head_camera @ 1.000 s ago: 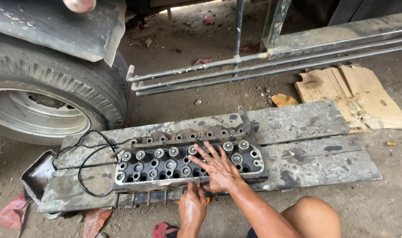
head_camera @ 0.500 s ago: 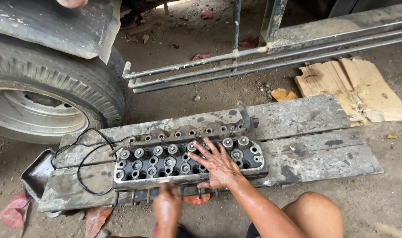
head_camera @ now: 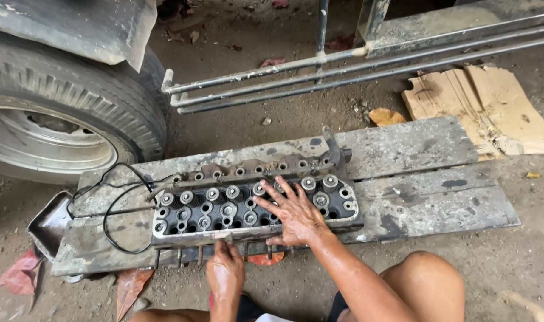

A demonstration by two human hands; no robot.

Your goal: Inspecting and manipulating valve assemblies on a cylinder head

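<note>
Cylinder head, greasy, lying flat on weathered planks on the dirt floor, valve springs upward; sits at 12 o'clock from the knees. Left hand at its near edge, fingers pinched on something small and hidden, so grip there impossible to read for certain; right hand spread flat on the springs, fingers apart, clamped on nothing. Springs seemingly all seated, work judged midway, nothing removed. Black cable looped at 10 o'clock; metal tray beside it; cardboard at 2 o'clock; truck tyre farther at 10 o'clock; steel bars beyond.
</note>
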